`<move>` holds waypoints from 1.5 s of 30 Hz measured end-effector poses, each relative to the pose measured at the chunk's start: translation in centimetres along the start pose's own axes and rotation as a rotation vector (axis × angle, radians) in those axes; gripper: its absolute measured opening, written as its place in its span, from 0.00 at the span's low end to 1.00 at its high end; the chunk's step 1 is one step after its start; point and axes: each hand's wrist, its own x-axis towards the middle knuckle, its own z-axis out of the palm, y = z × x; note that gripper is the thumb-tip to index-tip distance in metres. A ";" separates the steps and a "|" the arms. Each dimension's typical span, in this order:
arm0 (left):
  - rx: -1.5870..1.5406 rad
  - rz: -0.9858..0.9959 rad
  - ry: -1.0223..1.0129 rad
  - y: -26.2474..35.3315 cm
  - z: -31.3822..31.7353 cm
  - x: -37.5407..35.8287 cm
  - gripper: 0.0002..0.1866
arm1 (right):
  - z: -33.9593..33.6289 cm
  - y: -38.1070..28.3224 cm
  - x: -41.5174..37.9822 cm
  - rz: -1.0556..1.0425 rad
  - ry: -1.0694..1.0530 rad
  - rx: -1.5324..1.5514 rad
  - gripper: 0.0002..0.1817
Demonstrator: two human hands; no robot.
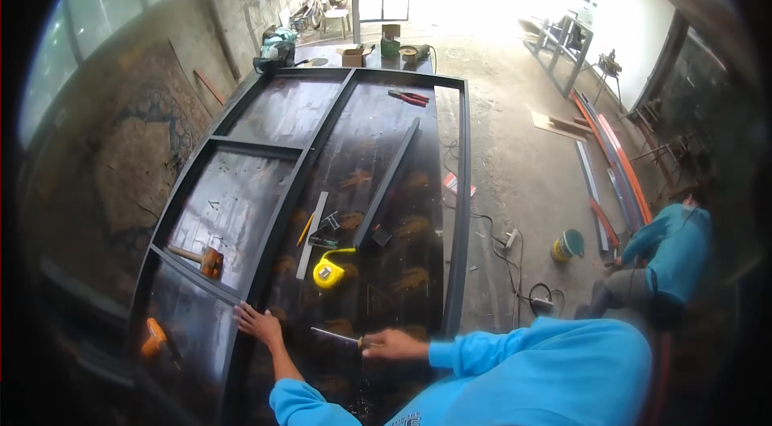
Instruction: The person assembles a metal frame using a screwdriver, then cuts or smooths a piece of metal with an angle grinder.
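Note:
My left hand (pixel 258 323) rests with fingers stretched out on the dark metal frame (pixel 277 237), where a crossbar meets the long middle bar. In my right hand (pixel 394 344) is a slim metal-bladed hand tool (pixel 336 336) with a yellowish handle, its blade pointing left above the dark tabletop. A wooden-handled mallet (pixel 211 262) and an orange power tool (pixel 154 337) lie left of my left hand. Ahead of my hands are a yellow tape measure (pixel 328 272), a pencil (pixel 305 230), a flat metal strip (pixel 312 235) and a loose dark bar (pixel 388 185).
Red-handled pliers (pixel 408 97) lie near the table's far end. Beyond them stand a cardboard box (pixel 351 56) and an angle grinder (pixel 414 54). On the right floor are cables (pixel 515 265), a bucket (pixel 568 244), metal bars (pixel 611 161) and a crouching person (pixel 671 245) in blue.

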 end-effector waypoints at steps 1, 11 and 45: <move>-0.299 0.063 0.132 -0.7 3.8 -1.6 0.40 | -1.4 0.5 -0.7 -0.230 0.272 -0.259 0.22; -0.304 -0.082 -0.184 8.1 -1.3 -24.5 0.32 | -20.5 6.6 -5.4 0.158 0.105 0.844 0.20; -0.338 -0.214 -0.311 32.9 -2.9 -31.0 0.36 | -39.9 27.0 -2.3 0.487 0.275 0.323 0.19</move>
